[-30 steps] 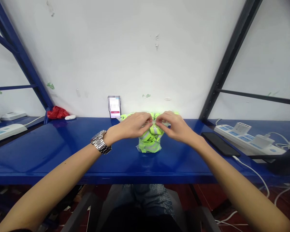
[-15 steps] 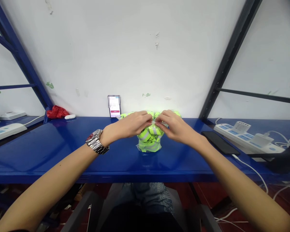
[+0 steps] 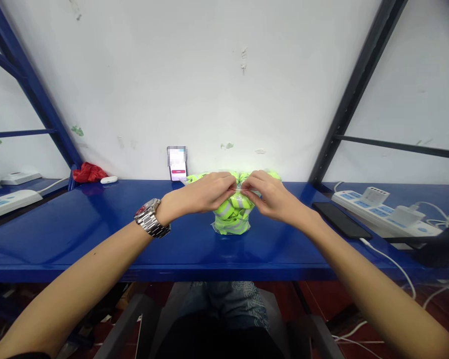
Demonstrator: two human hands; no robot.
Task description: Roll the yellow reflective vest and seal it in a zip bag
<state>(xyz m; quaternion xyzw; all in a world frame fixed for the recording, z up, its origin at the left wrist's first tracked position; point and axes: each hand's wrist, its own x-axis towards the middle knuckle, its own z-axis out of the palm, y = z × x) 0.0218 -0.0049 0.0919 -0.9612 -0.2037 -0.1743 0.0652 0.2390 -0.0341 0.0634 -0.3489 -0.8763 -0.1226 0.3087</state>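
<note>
A clear plastic bag (image 3: 232, 219) stuffed with neon-green and grey reflective straps stands upright on the blue shelf (image 3: 97, 234). My left hand (image 3: 204, 192), with a metal watch on its wrist, pinches the bag's top edge from the left. My right hand (image 3: 269, 195) pinches the same edge from the right. The fingertips of both hands nearly meet above the bag. More neon-green straps (image 3: 273, 175) show behind my hands against the wall.
A small phone (image 3: 177, 163) leans on the white wall behind. A black phone (image 3: 340, 220) and a white power strip (image 3: 381, 212) with cables lie to the right. A red cloth (image 3: 88, 173) and a white earbud case (image 3: 108, 180) sit at the far left.
Both hands have drawn a little closer together along the bag's top edge. The bag stays where it was.
</note>
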